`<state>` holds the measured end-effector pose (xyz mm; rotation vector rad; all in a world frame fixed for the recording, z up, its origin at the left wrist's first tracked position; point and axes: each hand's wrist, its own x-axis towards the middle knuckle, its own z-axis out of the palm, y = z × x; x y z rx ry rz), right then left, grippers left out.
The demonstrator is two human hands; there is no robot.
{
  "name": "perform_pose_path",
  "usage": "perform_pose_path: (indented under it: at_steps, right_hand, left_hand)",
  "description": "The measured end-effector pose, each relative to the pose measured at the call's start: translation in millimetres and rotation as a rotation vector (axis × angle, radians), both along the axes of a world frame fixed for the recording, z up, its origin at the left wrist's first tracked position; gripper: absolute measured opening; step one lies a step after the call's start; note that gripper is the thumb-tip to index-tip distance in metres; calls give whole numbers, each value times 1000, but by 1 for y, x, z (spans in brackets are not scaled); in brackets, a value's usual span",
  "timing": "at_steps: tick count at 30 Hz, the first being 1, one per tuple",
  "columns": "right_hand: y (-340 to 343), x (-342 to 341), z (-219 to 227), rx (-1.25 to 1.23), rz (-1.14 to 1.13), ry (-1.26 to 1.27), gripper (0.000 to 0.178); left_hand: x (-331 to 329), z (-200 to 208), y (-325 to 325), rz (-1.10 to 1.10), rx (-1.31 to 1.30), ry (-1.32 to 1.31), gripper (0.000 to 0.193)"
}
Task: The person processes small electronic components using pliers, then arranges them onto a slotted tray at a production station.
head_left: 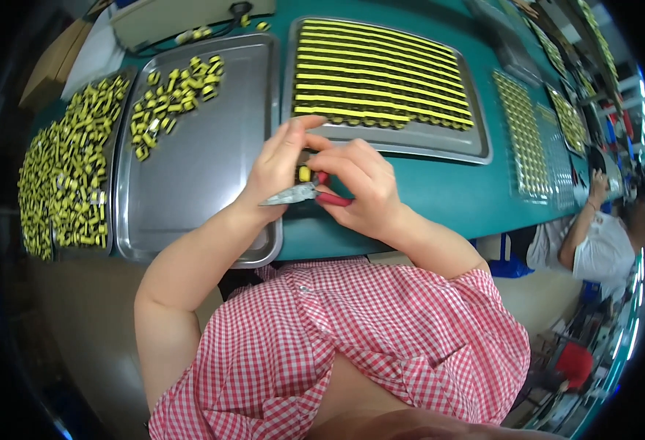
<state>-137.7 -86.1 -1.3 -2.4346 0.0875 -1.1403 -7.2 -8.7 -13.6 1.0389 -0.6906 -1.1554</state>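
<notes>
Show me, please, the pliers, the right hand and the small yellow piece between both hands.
Pliers (291, 195): head view, grey metal nose.
Right hand (370, 185): head view, back of hand.
Yellow piece (305, 174): head view, yellow face.

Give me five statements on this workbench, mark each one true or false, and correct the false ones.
1. The right hand holds red-handled pliers. True.
2. The pliers' tips point to the person's right. False: they point left, in front of the left hand.
3. A small yellow piece shows between the two hands. True.
4. The tray with neat rows stands left of the tray with scattered pieces. False: it stands to the right of it.
5. The person's top is plain blue. False: it is red-and-white checked.
</notes>
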Motion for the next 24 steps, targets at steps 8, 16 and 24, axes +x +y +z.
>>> perform_pose_path:
  at_steps: [8, 16, 24]
  right_hand:
    - [-53, -40, 20, 242, -472, 58, 26]
    - [-91, -64, 18, 406, -893, 573, 29]
    - [-98, -57, 13, 371, -973, 799, 30]
  left_hand:
    - [32, 7, -3, 232, 38, 78, 58]
    - [32, 9, -3, 187, 42, 46, 58]
    - [34, 12, -3, 170, 26, 27, 55]
